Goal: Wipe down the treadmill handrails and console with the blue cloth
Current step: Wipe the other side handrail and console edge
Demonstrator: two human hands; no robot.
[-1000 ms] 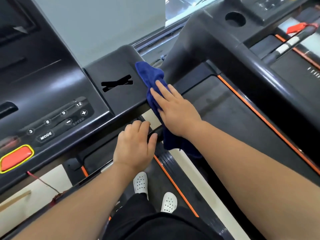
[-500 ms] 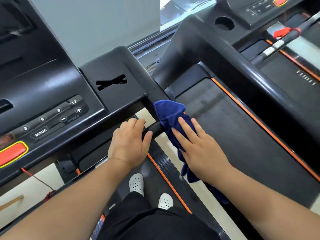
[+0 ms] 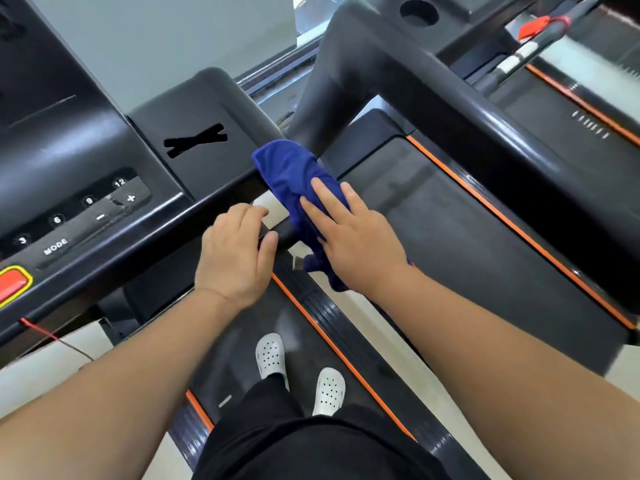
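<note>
The blue cloth (image 3: 294, 174) lies draped over the right handrail (image 3: 282, 237) of the black treadmill, where the rail meets the console's right corner. My right hand (image 3: 349, 233) presses flat on the cloth with fingers spread, and cloth hangs below the palm. My left hand (image 3: 235, 251) is curled around the same handrail just left of the cloth. The console (image 3: 104, 174) spreads across the left, with speed buttons and a MODE key (image 3: 55, 247).
A red stop button (image 3: 12, 284) with a yellow rim sits at the console's left edge. A second treadmill (image 3: 485, 109) stands close on the right, its handrail running diagonally. My white shoes (image 3: 270, 355) stand on the belt below.
My right hand has slid the cloth back up the handrail toward the console corner, after dropping lower half a second ago. My left hand kept its grip on the rail.
</note>
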